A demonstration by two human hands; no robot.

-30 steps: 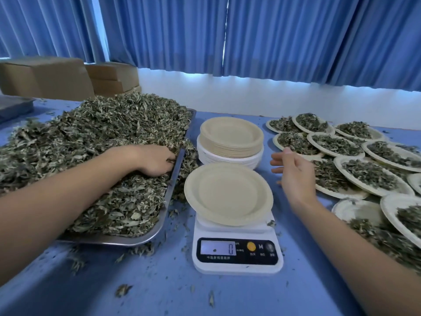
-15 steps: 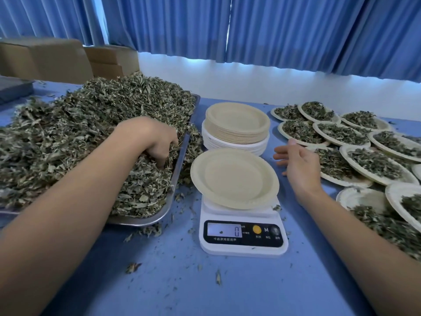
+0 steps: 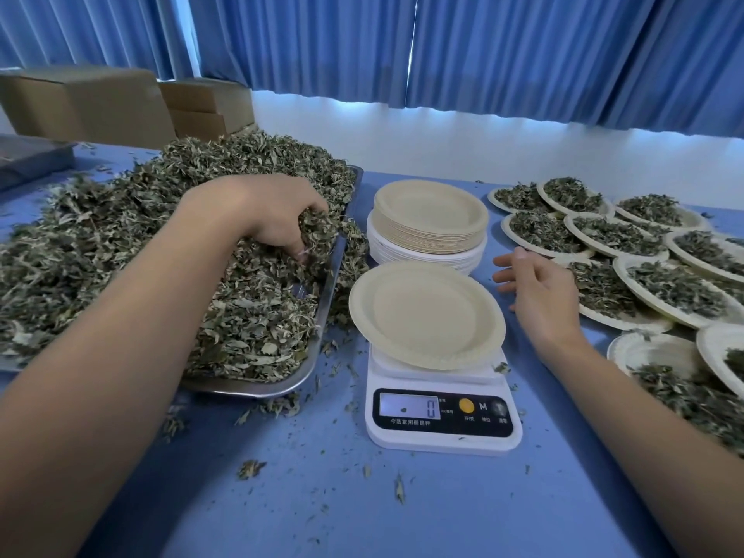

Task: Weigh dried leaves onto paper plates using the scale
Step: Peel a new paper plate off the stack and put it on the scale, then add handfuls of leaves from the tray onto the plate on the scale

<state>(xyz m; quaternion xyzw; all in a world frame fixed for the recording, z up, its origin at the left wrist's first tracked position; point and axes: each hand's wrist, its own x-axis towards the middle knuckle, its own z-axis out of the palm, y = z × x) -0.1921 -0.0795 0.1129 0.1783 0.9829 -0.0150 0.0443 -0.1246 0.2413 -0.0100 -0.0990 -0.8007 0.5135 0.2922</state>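
While the left hand (image 3: 269, 219) curls its fingers round a clump of dried leaves (image 3: 120, 255) at the right edge of the metal tray (image 3: 322, 312), the right hand (image 3: 537, 294) holds nothing, its fingers loosely spread just right of the empty paper plate (image 3: 426, 314); whether it touches the table is hard to say. That plate sits on the white scale (image 3: 443, 432), which reads 0, with a stack of plates (image 3: 428, 219) behind it and filled plates (image 3: 616, 235) to the right.

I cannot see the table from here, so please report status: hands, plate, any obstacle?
Left hand grips dried leaves in tray. Right hand open, beside scale. Paper plate on scale empty, display reads 0. Nothing between tray and plate.
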